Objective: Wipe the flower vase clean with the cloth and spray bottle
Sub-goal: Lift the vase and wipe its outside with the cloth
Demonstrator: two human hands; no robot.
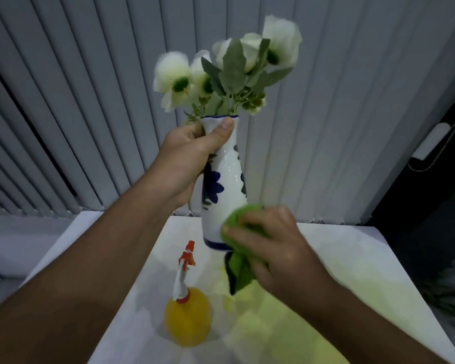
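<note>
A white vase [227,185] with blue flower patterns and a blue rim is lifted above the table, holding white artificial flowers [229,72] with green leaves. My left hand [187,158] grips its neck, thumb just under the rim. My right hand [276,245] presses a green cloth [237,258] against the vase's lower right side near the base; a tail of cloth hangs below. The spray bottle [187,306], yellow-bodied with an orange and white trigger head, stands upright on the table beneath the vase.
The white table [352,258] spreads below my arms, its far edge against grey vertical blinds [90,114]. A dark opening with a white handle [434,140] lies to the right. Foliage shows dimly at the lower right.
</note>
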